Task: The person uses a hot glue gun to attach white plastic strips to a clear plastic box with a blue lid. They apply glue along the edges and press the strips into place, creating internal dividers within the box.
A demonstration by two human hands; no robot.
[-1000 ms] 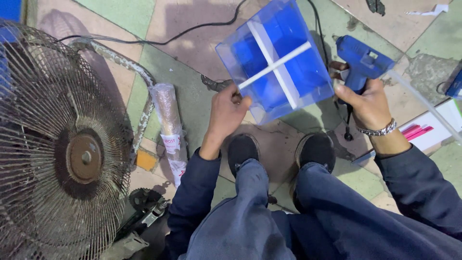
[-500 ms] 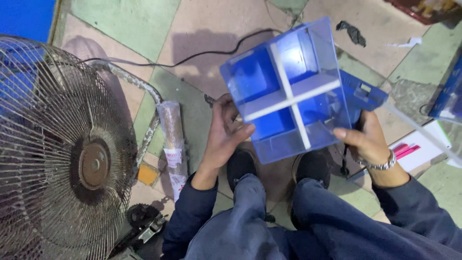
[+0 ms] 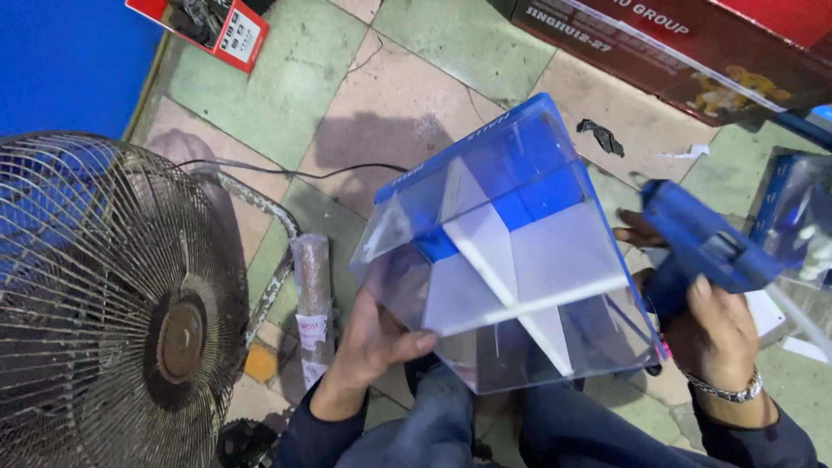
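I hold a clear acrylic box with a blue back and white cross dividers, tilted above my knees. My left hand grips its lower left corner, thumb over the front edge. My right hand is wrapped around the handle of a blue glue gun, whose body lies against the box's right side. A metal bracelet sits on that wrist.
A rusty standing fan fills the left. A plastic-wrapped roll lies on the tiled floor beside it, with a black cable behind. A dark red carton is at top right, another clear blue piece at far right.
The box has been lifted and tipped toward me, so it looks larger. My right hand raised the glue gun off the floor up to the box's right side. The view shifted upward.
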